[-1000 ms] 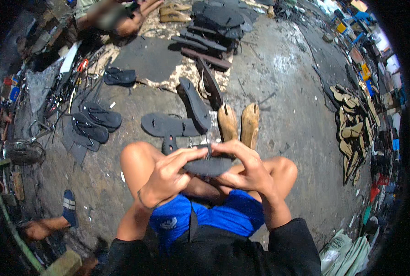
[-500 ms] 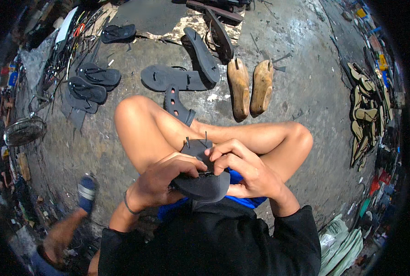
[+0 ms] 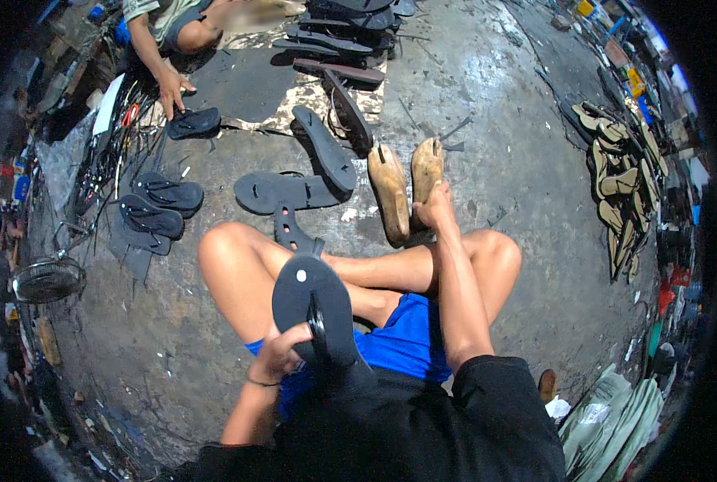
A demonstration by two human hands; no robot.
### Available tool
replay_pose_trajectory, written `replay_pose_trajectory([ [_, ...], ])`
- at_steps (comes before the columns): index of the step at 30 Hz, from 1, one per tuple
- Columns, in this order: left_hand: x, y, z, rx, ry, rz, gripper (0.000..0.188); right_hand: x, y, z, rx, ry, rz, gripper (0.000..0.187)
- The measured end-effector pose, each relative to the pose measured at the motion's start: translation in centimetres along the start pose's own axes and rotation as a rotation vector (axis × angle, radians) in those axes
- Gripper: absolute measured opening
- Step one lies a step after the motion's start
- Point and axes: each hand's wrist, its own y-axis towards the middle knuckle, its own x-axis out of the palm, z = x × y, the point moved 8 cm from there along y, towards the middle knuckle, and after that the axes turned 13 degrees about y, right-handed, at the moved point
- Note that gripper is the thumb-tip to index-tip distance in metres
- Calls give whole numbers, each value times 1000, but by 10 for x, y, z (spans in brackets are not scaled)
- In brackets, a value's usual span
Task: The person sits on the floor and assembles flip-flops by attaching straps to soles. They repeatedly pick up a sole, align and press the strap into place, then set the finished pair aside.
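Observation:
My left hand (image 3: 280,351) grips a black flip-flop (image 3: 310,301) over my lap, its fingers at the strap. The sole stands tilted, its rounded end away from me, with a pale round spot near that end. Reaching forward, my right hand (image 3: 434,207) is closed around the near end of a wooden shoe last (image 3: 427,165). Just left of it lies a second wooden shoe last (image 3: 387,193), untouched. Beyond my legs, a dark sole (image 3: 282,193) and another long dark sole (image 3: 324,149) rest on the floor.
Another person's hand (image 3: 174,88) touches a black flip-flop (image 3: 194,124) at the far left. A black pair (image 3: 165,197) lies nearer, above a small fan (image 3: 49,279). Stacked sandals (image 3: 346,40) stand at the back; tan sandals (image 3: 617,181) lie right, green cloth (image 3: 616,426) near right.
My right hand has left the flip-flop and reached forward onto the right-hand last. My left hand keeps the flip-flop, now turned sole-end away. Another person shows at the far left as the view shifts.

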Motion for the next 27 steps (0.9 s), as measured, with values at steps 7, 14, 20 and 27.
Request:
replay_pose_trajectory([
  [7,61,20,3,-213,-780,-155,54,-42,-37,-30,168,1165,-185,48],
  [14,0,68,6,-143,-912,21,55,-97,-239,-76,477,1911,-943,67],
  [20,-37,78,14,-67,-877,211,48,-120,-305,-75,679,1415,-1079,60],
  [27,25,29,-17,-243,-954,371,65,-139,-303,-167,-669,446,-464,61],
])
